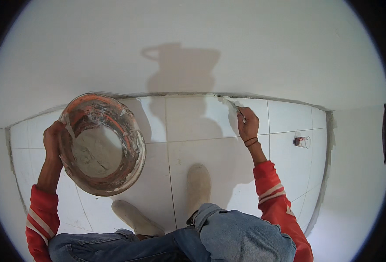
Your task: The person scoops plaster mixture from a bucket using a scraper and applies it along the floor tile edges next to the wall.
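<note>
My left hand point(54, 135) is closed on the left rim of an orange bucket point(137, 131), tilted so its inside faces me. Dried grey smears coat the bucket's walls, and wet grey mortar point(97, 150) lies in its bottom. In my right hand point(249, 123) is a putty knife point(232, 105), gripped by its dark handle. Its blade points up and left, to the joint where the white tiled floor meets the wall. Pale paste covers the blade, so its exact shape is hard to make out. A rough grey gap point(193, 94) runs along that joint.
On the tiles point(289, 118) right of my right hand, a small clear glass point(304, 142) with something dark red in it lies or stands; I cannot tell which. The white wall point(263, 52) rises ahead. My beige shoes point(198, 183) are on the floor between my arms.
</note>
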A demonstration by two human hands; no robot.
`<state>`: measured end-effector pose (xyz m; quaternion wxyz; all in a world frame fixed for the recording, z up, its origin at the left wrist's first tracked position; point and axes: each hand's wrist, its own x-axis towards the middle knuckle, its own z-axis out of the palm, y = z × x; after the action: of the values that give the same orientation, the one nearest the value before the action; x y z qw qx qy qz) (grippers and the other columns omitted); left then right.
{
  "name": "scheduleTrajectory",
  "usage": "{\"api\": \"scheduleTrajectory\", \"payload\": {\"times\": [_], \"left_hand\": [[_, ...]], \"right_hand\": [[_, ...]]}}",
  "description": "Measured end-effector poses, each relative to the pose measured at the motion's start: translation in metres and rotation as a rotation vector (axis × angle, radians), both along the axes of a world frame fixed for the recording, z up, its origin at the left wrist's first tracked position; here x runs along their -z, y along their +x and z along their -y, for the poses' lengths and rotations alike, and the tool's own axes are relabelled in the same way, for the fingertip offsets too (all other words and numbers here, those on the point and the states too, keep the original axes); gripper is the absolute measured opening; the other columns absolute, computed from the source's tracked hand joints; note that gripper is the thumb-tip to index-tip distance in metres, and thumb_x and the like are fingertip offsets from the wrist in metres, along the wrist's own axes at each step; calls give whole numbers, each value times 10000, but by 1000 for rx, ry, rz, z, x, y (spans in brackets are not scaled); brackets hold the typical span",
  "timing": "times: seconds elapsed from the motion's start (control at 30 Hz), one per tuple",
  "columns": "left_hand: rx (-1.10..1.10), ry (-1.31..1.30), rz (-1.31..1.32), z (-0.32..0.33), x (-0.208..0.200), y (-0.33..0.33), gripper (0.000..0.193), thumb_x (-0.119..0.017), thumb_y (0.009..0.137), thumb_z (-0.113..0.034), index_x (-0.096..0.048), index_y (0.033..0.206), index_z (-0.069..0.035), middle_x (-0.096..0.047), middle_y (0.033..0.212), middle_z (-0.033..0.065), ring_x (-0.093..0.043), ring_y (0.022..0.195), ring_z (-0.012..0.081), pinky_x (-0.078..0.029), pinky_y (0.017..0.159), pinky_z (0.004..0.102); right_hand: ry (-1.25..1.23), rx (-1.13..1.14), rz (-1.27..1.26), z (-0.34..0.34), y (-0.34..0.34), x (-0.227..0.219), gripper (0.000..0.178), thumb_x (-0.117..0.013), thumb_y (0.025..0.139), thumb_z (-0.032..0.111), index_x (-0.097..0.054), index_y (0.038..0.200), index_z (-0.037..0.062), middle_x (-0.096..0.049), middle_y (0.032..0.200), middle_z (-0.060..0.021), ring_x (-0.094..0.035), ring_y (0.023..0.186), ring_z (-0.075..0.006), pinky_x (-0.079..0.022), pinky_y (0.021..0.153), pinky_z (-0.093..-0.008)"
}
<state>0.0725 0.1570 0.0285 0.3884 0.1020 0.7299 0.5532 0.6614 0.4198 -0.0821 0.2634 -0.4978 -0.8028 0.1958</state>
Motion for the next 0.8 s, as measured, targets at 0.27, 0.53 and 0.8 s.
{"api": "scheduleTrajectory", "payload": {"times": [0.27,0.53,0.8], "left_hand": [[53,-16,-8,-16,-13,11,330,-602,874,-253,-689,1082,-11,-660,969,84,-621,828,229,-506,783,377],[125,41,-12,-21,-16,7,449,-629,847,-263,-681,1196,15,-674,1052,104,-639,904,252,-509,843,384],[146,14,-49,-24,-21,13,502,-620,841,-257,-672,1248,33,-679,1076,108,-641,923,251,-513,857,390]], "right_hand": [[652,-146,340,-23,-9,41,465,-786,805,71,-759,1255,185,-710,1146,20,-651,997,-223,-510,804,-385],[520,-137,435,2,-20,35,400,-733,843,68,-773,1225,178,-696,1154,31,-625,995,-228,-501,817,-405],[448,-50,306,-2,-24,-4,302,-700,844,26,-798,1096,160,-733,1052,28,-630,959,-237,-462,779,-408]]}}
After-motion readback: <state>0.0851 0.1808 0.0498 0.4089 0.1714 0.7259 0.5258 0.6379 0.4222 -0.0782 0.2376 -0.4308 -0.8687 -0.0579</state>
